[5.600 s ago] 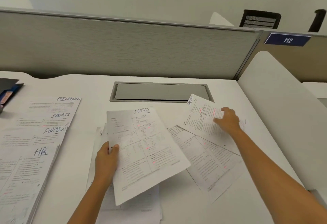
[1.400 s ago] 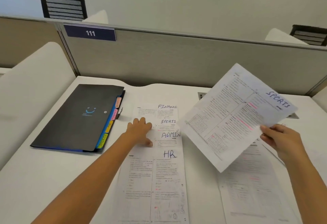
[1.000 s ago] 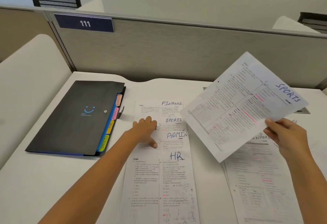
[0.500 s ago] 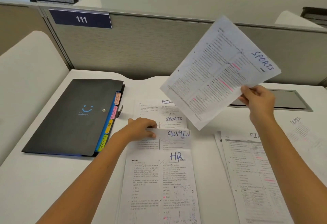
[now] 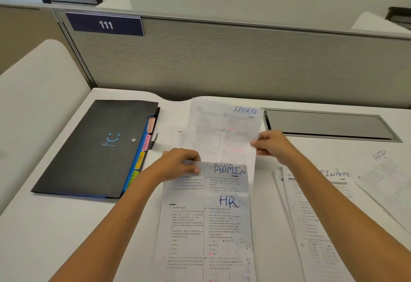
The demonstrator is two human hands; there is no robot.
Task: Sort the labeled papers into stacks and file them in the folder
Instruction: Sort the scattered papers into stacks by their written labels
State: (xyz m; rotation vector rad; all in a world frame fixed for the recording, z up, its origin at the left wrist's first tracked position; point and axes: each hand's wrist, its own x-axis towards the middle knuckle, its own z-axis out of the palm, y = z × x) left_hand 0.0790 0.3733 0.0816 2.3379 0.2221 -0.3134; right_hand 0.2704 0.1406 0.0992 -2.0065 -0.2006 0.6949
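Observation:
A blurred sheet marked SPORTS [image 5: 218, 130] lies over the far end of the fanned stacks, its lower edge slipping under the ADMIN stack [image 5: 224, 177]. My right hand [image 5: 272, 147] pinches the sheet's right edge. My left hand [image 5: 180, 163] lifts the top left corner of the ADMIN stack. Below it lies the HR stack [image 5: 206, 232]. The black folder [image 5: 93, 148] with coloured tabs ADMIN, FINANCE, HR and SPORTS lies shut to the left.
Unsorted papers lie to the right: a FINANCE sheet [image 5: 320, 210] and an ADMIN sheet [image 5: 387, 174]. A grey cable hatch [image 5: 329, 124] sits in the desk behind them. A grey partition [image 5: 222, 59] closes the far side, and white side panels flank the desk.
My right hand brought the SPORTS sheet down from the air onto the fanned stacks. My left hand raised the top edge of the ADMIN stack, and the sheet now goes under it.

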